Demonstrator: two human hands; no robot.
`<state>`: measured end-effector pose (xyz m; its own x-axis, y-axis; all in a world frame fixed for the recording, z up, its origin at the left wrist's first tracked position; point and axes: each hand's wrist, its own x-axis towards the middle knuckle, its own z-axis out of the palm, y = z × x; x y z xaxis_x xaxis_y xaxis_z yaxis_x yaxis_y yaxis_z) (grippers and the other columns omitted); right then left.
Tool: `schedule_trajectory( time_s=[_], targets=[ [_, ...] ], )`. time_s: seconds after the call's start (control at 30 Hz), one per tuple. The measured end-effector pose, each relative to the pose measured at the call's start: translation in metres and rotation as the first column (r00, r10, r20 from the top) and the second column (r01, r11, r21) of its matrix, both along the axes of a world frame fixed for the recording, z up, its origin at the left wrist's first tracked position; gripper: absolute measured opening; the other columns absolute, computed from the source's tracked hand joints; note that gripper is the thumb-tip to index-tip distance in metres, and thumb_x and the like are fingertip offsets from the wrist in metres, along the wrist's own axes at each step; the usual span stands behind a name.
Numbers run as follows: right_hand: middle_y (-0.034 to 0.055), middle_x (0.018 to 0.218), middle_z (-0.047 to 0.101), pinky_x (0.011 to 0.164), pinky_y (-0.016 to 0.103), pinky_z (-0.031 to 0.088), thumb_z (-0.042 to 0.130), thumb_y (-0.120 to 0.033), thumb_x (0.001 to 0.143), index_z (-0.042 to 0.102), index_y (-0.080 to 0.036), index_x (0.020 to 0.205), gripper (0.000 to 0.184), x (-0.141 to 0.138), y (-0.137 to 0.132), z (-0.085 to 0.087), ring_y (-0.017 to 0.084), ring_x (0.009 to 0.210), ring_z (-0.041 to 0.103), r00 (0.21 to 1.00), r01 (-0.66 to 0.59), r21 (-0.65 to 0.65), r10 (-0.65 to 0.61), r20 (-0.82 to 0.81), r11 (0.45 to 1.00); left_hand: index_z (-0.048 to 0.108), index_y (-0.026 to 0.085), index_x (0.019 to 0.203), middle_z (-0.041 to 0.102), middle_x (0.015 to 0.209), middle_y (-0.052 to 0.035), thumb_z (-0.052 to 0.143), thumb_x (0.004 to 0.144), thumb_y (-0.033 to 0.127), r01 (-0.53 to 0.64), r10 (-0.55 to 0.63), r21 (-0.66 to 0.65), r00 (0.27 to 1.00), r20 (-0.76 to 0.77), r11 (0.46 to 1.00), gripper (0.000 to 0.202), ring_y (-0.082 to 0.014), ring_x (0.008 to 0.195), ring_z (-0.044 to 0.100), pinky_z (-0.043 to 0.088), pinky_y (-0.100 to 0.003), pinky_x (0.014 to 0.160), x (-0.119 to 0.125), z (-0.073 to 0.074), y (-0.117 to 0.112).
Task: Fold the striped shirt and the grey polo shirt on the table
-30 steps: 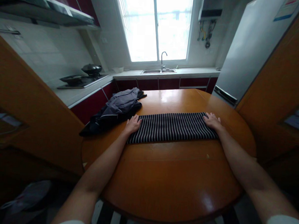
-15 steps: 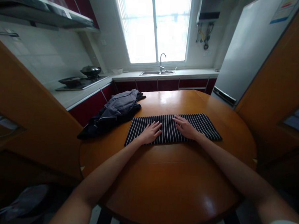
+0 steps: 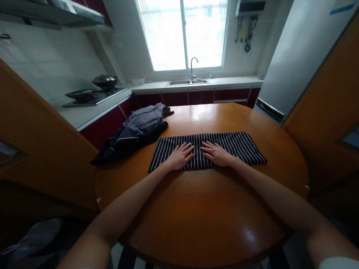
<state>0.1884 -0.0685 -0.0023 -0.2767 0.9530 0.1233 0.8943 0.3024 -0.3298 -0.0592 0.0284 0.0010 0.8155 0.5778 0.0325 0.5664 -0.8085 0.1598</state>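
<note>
A black cloth with white stripes (image 3: 237,147) lies folded into a long flat band across the wooden table (image 3: 205,215). My left hand (image 3: 180,156) rests flat on its left half, fingers spread and pointing away from me. Just right of the cloth's middle, my right hand (image 3: 216,154) lies palm down with its fingers apart, angled toward the left. A short gap of striped fabric shows between the two hands. Neither hand grips anything.
Grey and black clothing (image 3: 141,125) is heaped on the table's left edge. Beyond stand a counter with a sink (image 3: 187,82), a stove with a wok (image 3: 105,81) at left, and a fridge (image 3: 302,56) at right. Wooden panels flank the table.
My right hand has slid a little left and nearer to me over the cloth, closer to my left hand. The left hand stays nearly in place. The view has tilted slightly down.
</note>
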Motion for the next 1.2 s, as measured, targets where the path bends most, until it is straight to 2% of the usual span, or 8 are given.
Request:
schedule_trajectory(
  time_s=[0.13,0.3,0.53,0.9,1.0,1.1,1.13,1.2],
  targets=[
    [0.0094,0.168,0.016,0.122,0.058,0.015,0.03,-0.06,0.102,0.038,-0.026,0.156,0.065,0.006,0.003,-0.002,0.029,0.155,0.015,0.996,0.084,-0.028,-0.084,0.003,0.996,0.032,0.029,0.158,0.019,0.167,-0.0025,0.022,0.105,0.058,0.0,0.0,0.0,1.0,0.011,1.0,0.062,-0.0278,0.155,0.012,0.011,-0.052,0.125,-0.001,-0.002,0.002],
    [0.0124,0.167,0.02,0.123,0.058,0.012,0.026,-0.059,0.103,0.034,-0.021,0.158,0.068,0.032,0.01,-0.004,0.029,0.155,0.015,0.967,0.253,-0.063,-0.25,0.051,0.965,0.032,0.028,0.158,0.019,0.167,-0.0029,0.021,0.105,0.058,-0.001,0.001,-0.009,1.0,0.004,1.0,0.062,-0.028,0.155,0.011,0.011,-0.052,0.125,-0.001,0.001,0.001],
    [0.013,0.165,0.029,0.121,0.059,0.015,0.023,-0.057,0.103,0.043,-0.023,0.153,0.064,0.071,0.015,-0.014,0.029,0.153,0.022,0.864,0.502,-0.016,-0.5,0.067,0.865,0.033,0.028,0.158,0.02,0.167,-0.0031,0.021,0.105,0.058,-0.008,0.009,-0.016,1.0,0.012,1.0,0.062,-0.028,0.155,0.012,0.012,-0.053,0.125,-0.001,0.002,0.0],
    [0.0171,0.163,0.032,0.12,0.061,0.016,0.027,-0.051,0.102,0.047,-0.016,0.15,0.063,0.124,0.014,-0.02,0.031,0.152,0.024,0.702,0.711,-0.002,-0.71,0.047,0.703,0.033,0.028,0.158,0.02,0.167,-0.0027,0.022,0.105,0.057,-0.003,0.003,-0.013,1.0,0.012,1.0,0.061,-0.0275,0.155,0.013,0.014,-0.052,0.124,-0.002,0.0,0.001],
    [0.0183,0.162,0.033,0.12,0.061,0.018,0.028,-0.05,0.102,0.05,-0.014,0.148,0.062,0.126,0.01,-0.019,0.032,0.152,0.025,0.674,0.736,0.033,-0.736,0.055,0.676,0.034,0.028,0.158,0.021,0.167,-0.0029,0.022,0.105,0.058,-0.003,0.003,-0.005,1.0,0.007,1.0,0.062,-0.0275,0.155,0.013,0.015,-0.052,0.124,-0.002,0.0,0.001],
    [0.0208,0.161,0.033,0.119,0.064,0.015,0.03,-0.049,0.102,0.05,-0.012,0.147,0.061,0.11,0.005,-0.011,0.035,0.151,0.025,0.661,0.74,0.121,-0.749,0.054,0.662,0.034,0.026,0.158,0.022,0.166,-0.0036,0.022,0.105,0.057,-0.005,0.005,0.005,1.0,0.004,1.0,0.062,-0.0281,0.155,0.014,0.016,-0.052,0.124,-0.002,0.001,0.001],
    [0.0208,0.161,0.034,0.119,0.064,0.014,0.03,-0.048,0.102,0.05,-0.012,0.147,0.061,0.101,0.004,-0.008,0.035,0.152,0.024,0.679,0.72,0.157,-0.733,0.041,0.676,0.034,0.026,0.158,0.022,0.166,-0.0039,0.022,0.105,0.056,-0.003,0.003,0.006,1.0,0.004,1.0,0.062,-0.0283,0.155,0.014,0.015,-0.051,0.124,-0.002,0.002,0.001],
    [0.0191,0.161,0.035,0.12,0.061,0.014,0.03,-0.047,0.103,0.05,-0.013,0.147,0.06,0.078,0.002,-0.002,0.033,0.152,0.024,0.766,0.629,0.207,-0.643,0.002,0.749,0.035,0.024,0.158,0.022,0.166,-0.0043,0.021,0.105,0.056,0.005,-0.005,0.007,1.0,0.005,1.0,0.063,-0.0285,0.155,0.014,0.015,-0.051,0.125,-0.002,0.002,0.001]
  ],
)
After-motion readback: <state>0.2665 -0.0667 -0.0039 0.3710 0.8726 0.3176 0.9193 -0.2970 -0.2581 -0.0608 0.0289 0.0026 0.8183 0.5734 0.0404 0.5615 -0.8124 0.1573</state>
